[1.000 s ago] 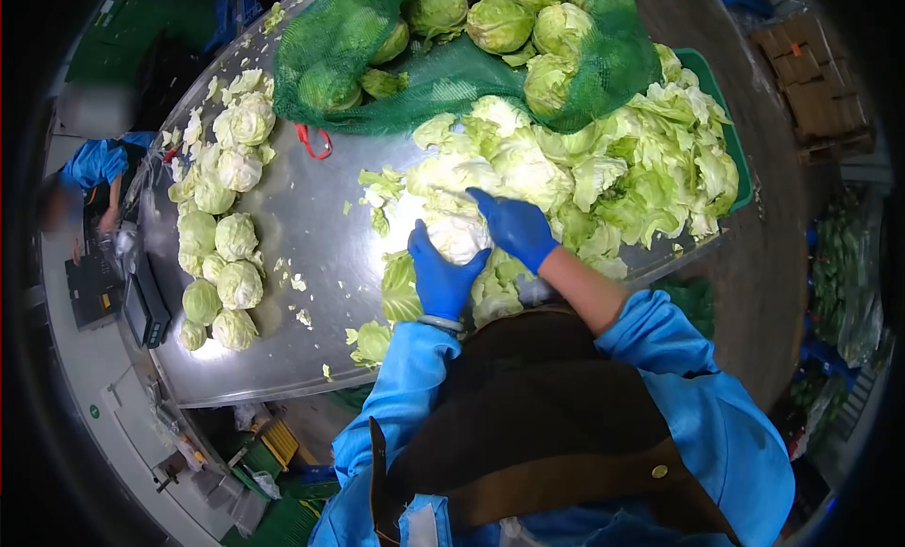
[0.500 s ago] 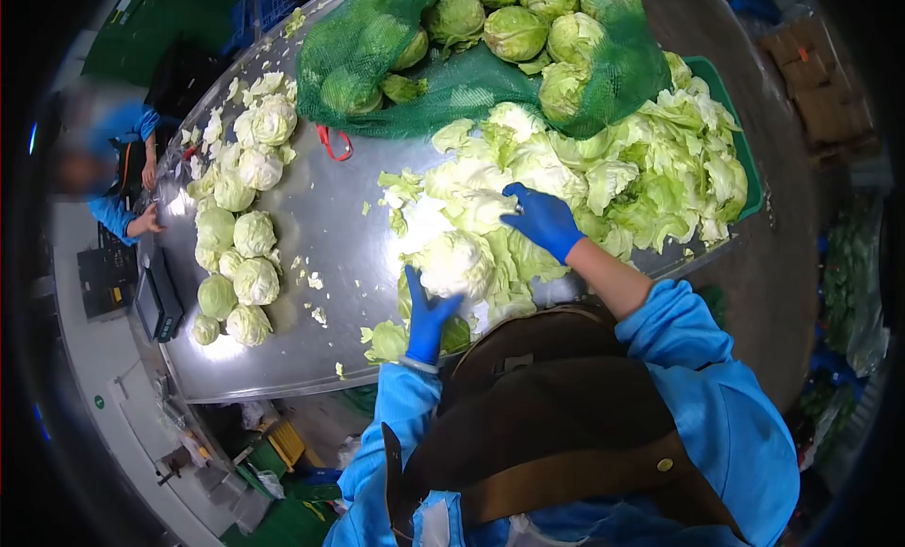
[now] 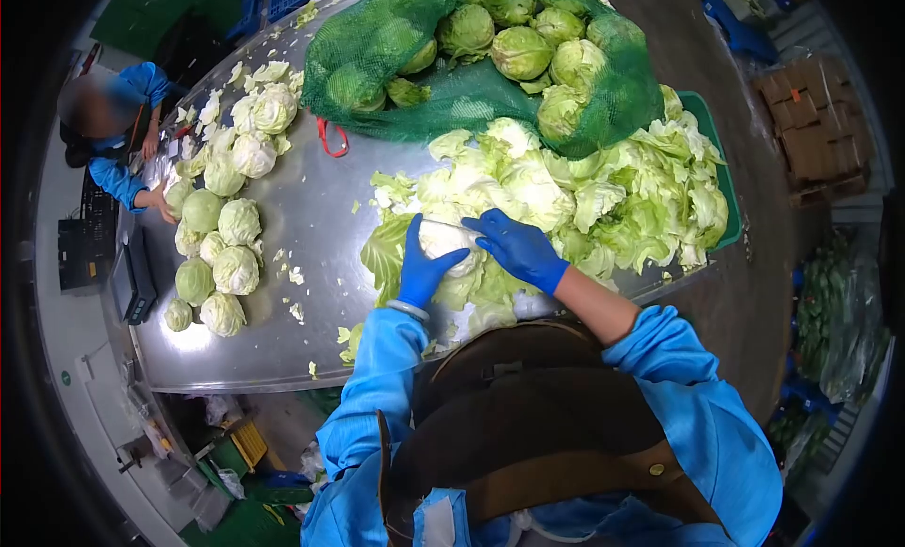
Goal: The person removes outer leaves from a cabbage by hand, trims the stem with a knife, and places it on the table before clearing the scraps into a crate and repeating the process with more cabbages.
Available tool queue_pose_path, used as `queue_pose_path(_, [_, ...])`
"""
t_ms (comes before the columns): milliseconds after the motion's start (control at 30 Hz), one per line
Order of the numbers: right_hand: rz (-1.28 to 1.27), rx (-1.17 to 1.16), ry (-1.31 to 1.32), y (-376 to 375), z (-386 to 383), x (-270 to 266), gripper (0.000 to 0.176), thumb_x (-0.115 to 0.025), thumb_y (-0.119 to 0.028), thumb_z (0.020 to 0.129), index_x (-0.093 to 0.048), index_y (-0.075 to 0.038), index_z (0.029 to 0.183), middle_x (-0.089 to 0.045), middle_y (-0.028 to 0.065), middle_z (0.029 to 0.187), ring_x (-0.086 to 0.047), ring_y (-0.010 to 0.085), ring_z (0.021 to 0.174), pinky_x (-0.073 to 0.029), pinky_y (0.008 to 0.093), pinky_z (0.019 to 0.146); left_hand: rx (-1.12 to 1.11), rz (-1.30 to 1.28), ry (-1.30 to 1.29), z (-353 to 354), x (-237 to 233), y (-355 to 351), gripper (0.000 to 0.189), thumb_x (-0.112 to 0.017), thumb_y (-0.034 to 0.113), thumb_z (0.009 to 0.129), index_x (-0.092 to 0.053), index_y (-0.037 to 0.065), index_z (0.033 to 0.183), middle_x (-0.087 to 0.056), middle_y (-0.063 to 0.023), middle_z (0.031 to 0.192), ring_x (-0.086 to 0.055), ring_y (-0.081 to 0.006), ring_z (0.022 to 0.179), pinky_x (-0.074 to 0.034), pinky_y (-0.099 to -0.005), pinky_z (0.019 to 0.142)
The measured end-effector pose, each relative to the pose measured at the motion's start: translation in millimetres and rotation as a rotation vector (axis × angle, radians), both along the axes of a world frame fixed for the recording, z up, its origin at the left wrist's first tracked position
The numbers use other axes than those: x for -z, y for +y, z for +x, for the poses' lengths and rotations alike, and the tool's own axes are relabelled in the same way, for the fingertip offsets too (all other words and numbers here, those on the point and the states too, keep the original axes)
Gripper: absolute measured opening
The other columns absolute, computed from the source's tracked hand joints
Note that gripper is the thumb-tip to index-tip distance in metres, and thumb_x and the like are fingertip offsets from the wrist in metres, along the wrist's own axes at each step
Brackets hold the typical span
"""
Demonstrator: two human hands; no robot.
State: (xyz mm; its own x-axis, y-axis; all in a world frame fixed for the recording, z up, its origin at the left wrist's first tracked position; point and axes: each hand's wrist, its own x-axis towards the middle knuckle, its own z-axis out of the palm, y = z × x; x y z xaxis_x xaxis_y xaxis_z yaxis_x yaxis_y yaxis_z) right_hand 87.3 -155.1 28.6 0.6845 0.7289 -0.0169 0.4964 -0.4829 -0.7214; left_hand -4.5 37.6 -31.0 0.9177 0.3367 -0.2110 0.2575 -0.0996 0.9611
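Half-seen cabbage, buried crate, cut-off sack

The pale round cabbage head shows only between the blue-gloved left hand and blue-gloved right hand, whose palm is hidden. Loose green leaves bury most of the green plastic crate. The green mesh sack runs off the top edge. The blue-sleeved co-worker is blurred about the head.

Two gloved hands meet just above the chest

The left hand, in a blue glove with a band at the wrist, points toward 12 o'clock, its fingers and thumb curled in a clasp. The right hand comes in from 4 o'clock on a bare forearm, palm down, with its fingers stretched toward 10 o'clock. Both elbows are bent in blue sleeves.
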Motion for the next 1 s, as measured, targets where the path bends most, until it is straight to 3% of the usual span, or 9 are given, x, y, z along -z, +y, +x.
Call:
queue_pose_path(200, [-0.216,0.017,-0.059,37.0,13.0,-1.3,0.035,-0.046,-0.028,0.097,-0.054,-0.018,0.13,-0.055,0.0126,0.105,-0.063,0.0322,0.085,-0.05,0.0457,0.068,-0.028,-0.086,0.029,0.9,-1.8,1.3,0.113,-0.09,0.03,0.061,-0.024,-0.005,0.146,-0.041,-0.0227,0.139,-0.043,-0.0294,0.129,-0.037,-0.0394,0.107])
queue_pose_path(333, [-0.154,0.188,-0.065,46.4,42.9,28.6,0.033,-0.044,-0.03,0.098,-0.058,-0.014,0.123,-0.057,0.0146,0.102,-0.063,0.0358,0.083,-0.049,0.048,0.07,0.05,0.176,0.02,-1.7,-11.0,-6.2,0.112,-0.09,0.026,0.063,-0.02,-0.001,0.147,-0.041,-0.0206,0.14,-0.043,-0.0295,0.129,-0.037,-0.0404,0.108])
queue_pose_path(467, [0.127,-0.009,0.13,37.2,38.4,56.7,0.043,-0.056,-0.039,0.092,-0.059,-0.008,0.122,-0.06,0.0161,0.11,-0.061,0.0358,0.096,-0.048,0.0433,0.084,0.061,0.097,-0.117,-28.9,-1.5,-8.2,0.116,-0.091,0.025,0.06,-0.02,0.001,0.149,-0.033,-0.018,0.146,-0.036,-0.0288,0.135,-0.03,-0.0409,0.112])
queue_pose_path(500, [0.029,0.062,0.411,38.8,32.3,30.2,0.055,-0.065,-0.046,0.086,-0.059,-0.006,0.123,-0.061,0.0181,0.115,-0.06,0.0341,0.104,-0.047,0.0398,0.09,0.047,0.043,-0.115,-34.5,-1.2,-6.9,0.116,-0.091,0.025,0.06,-0.02,0.002,0.149,-0.034,-0.0183,0.146,-0.035,-0.0291,0.135,-0.031,-0.0408,0.112])
queue_pose_path(600, [0.169,0.039,0.373,37.8,22.5,30.2,0.062,-0.068,-0.051,0.082,-0.058,-0.007,0.126,-0.062,0.0195,0.117,-0.06,0.034,0.107,-0.046,0.0392,0.091,0.056,0.004,-0.089,-37.1,-4.1,-2.0,0.115,-0.09,0.025,0.061,-0.02,0.003,0.149,-0.034,-0.0185,0.146,-0.035,-0.0289,0.135,-0.03,-0.0405,0.112])
queue_pose_path(767, [-0.157,0.188,0.019,64.7,33.5,30.9,0.045,-0.067,-0.05,0.08,-0.061,-0.009,0.098,-0.066,0.0178,0.078,-0.063,0.0385,0.074,-0.049,0.048,0.068,0.142,0.088,-0.074,-29.8,-10.4,-1.5,0.113,-0.091,0.026,0.061,-0.023,0.003,0.148,-0.035,-0.0179,0.145,-0.037,-0.0281,0.133,-0.032,-0.041,0.111])
queue_pose_path(867, [-0.044,0.219,0.176,64.9,45.1,44.3,0.048,-0.067,-0.051,0.08,-0.062,-0.009,0.101,-0.067,0.0186,0.083,-0.064,0.0383,0.078,-0.05,0.0467,0.071,0.131,0.036,-0.099,-24.1,-13.4,-0.2,0.113,-0.091,0.026,0.061,-0.024,0.002,0.148,-0.036,-0.0166,0.145,-0.038,-0.0278,0.133,-0.032,-0.0401,0.111])
queue_pose_path(967, [0.213,0.061,0.066,55.9,21.4,48.9,0.052,-0.069,-0.052,0.078,-0.062,-0.009,0.104,-0.067,0.0198,0.091,-0.064,0.0393,0.081,-0.051,0.0457,0.073,0.119,-0.192,-0.101,-38.5,0.4,5.3,0.118,-0.092,0.025,0.059,-0.02,0.001,0.149,-0.035,-0.0172,0.146,-0.036,-0.0281,0.135,-0.031,-0.04,0.112])
queue_pose_path(1000, [0.247,0.013,0.016,53.4,19.9,47.5,0.052,-0.07,-0.052,0.077,-0.062,-0.009,0.105,-0.067,0.0201,0.093,-0.064,0.0397,0.083,-0.051,0.0456,0.074,0.175,0.002,-0.127,-40.1,2.8,10.0,0.118,-0.092,0.026,0.06,-0.019,0.0,0.149,-0.035,-0.018,0.146,-0.035,-0.0286,0.136,-0.03,-0.0404,0.112])
